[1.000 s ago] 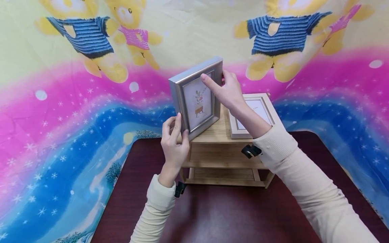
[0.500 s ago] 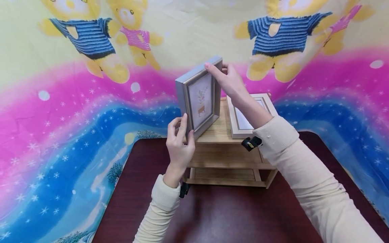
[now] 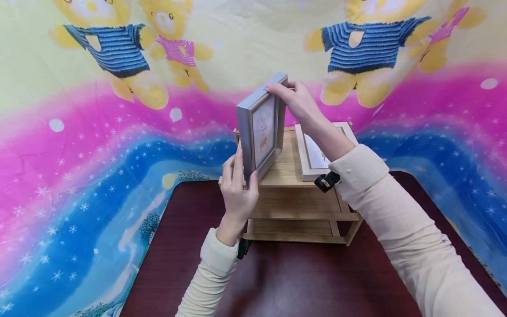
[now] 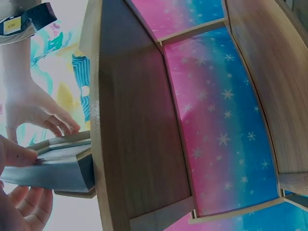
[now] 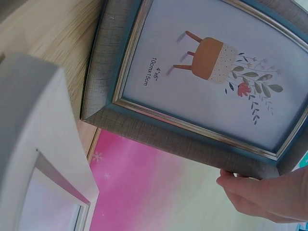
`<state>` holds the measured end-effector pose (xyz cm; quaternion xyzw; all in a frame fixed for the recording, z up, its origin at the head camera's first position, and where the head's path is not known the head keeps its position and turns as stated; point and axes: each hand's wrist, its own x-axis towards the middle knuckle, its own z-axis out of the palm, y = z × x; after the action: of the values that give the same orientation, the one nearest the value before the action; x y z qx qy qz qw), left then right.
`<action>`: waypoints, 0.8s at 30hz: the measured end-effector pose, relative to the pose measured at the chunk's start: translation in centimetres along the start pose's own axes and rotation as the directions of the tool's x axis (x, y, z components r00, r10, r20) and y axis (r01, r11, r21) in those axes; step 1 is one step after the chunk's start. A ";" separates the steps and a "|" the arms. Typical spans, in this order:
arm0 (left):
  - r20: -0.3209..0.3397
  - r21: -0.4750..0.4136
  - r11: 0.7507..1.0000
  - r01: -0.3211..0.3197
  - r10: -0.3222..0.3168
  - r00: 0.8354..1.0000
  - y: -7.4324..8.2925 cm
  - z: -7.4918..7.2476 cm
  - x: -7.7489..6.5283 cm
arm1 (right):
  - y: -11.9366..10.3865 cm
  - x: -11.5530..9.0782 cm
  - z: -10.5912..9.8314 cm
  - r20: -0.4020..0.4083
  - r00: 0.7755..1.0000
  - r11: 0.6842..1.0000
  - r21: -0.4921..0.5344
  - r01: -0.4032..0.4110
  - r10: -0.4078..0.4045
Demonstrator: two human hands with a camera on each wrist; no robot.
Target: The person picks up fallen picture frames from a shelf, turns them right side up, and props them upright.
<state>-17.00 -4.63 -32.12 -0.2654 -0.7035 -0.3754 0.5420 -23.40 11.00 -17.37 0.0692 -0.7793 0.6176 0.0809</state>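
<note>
A silver-grey picture frame (image 3: 246,136) with a potted-plant print stands nearly upright on the left part of a wooden shelf unit's top (image 3: 283,169). My left hand (image 3: 239,193) holds its lower left edge, thumb at the front and fingers along the side. At the upper right corner my right hand (image 3: 303,103) grips it, thumb over the top edge. The right wrist view shows the print (image 5: 211,62) and the frame's bottom edge at the wood. A white picture frame (image 3: 303,152) lies face up to its right, partly hidden by my right forearm.
Two lower tiers (image 3: 293,226) of the shelf unit show beneath its top. It stands on a dark red-brown table (image 3: 301,281). Behind hangs a cloth backdrop (image 3: 233,39) printed with bears and snowflakes.
The silver-grey frame has shifted right and turned further edge-on, its left side moving most. My left hand has moved right with it. The right thumb has slid up to the top edge.
</note>
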 end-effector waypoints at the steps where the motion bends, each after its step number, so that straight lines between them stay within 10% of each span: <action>1: 0.002 -0.022 1.000 0.012 -0.012 1.000 0.0 0.0 0.0 | 0.0 0.1 0.0 0.005 1.000 1.000 0.007 -0.002 0.002; 5: 0.028 -0.212 0.974 0.083 -0.079 0.996 -0.4 -0.3 0.5 | -0.1 0.3 0.2 0.016 1.000 0.999 0.033 -0.007 0.006; 10: 0.122 -0.435 0.873 0.219 -0.183 0.975 -1.6 -1.0 1.5 | -0.1 0.4 0.3 0.024 1.000 0.999 0.039 -0.008 0.007; 18: 0.400 -0.492 0.779 0.388 -0.193 0.896 -2.1 -2.1 3.0 | -0.1 0.8 0.4 0.043 0.999 0.998 0.062 -0.003 0.001; 24: 0.441 -0.473 0.768 0.433 -0.219 0.871 -1.5 -2.2 3.1 | 0.2 1.2 0.5 0.068 0.997 0.993 0.119 0.013 -0.022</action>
<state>-17.79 -7.39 -29.20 -0.3472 -0.6854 -0.5984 0.2273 -24.60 10.53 -17.44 0.1021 -0.7430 0.6592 0.0550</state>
